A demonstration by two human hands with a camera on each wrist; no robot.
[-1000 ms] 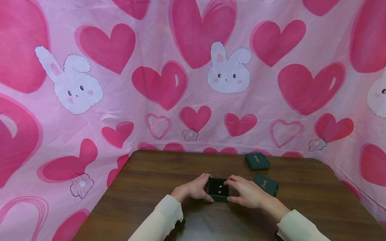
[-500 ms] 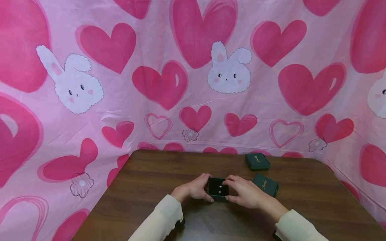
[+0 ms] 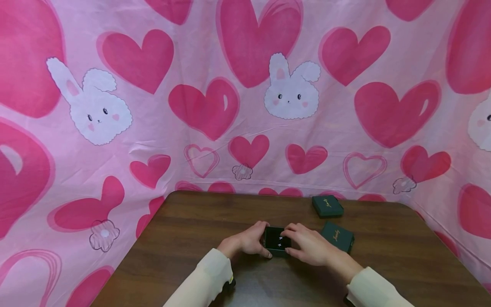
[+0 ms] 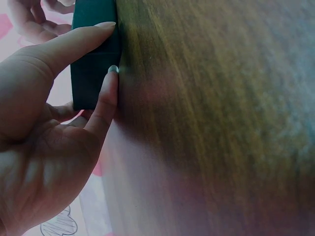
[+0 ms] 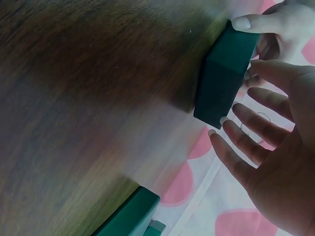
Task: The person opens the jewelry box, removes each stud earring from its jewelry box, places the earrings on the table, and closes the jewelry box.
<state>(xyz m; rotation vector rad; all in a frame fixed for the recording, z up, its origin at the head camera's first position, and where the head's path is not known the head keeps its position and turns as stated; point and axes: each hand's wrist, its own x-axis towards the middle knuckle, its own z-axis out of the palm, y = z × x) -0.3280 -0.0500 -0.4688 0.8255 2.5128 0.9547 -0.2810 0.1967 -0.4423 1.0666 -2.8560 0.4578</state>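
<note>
An open dark green jewelry box (image 3: 277,252) sits on the table, its black insert holding two small silvery stud earrings (image 3: 279,244). My left hand (image 3: 251,239) holds the box at its left side, thumb at the near wall and fingers round the far side; the left wrist view shows the thumb (image 4: 83,44) against the green wall. Over the box's right edge is my right hand (image 3: 310,245), its fingertips close to the upper earring. Whether they touch the earring is hidden. In the right wrist view, the fingers (image 5: 256,128) are spread and fairly straight beside the box (image 5: 221,78).
Right of the hands lies a dark green box (image 3: 337,236) with gold script on top. A similar green box (image 3: 327,206) stands behind it near the table's far edge. The brown wooden table (image 3: 215,209) meets a pink heart-patterned cloth (image 3: 249,128) at the back.
My right hand has shifted slightly left, bringing its fingertips further over the insert toward the upper earring. My left hand and the box have stayed in place.
</note>
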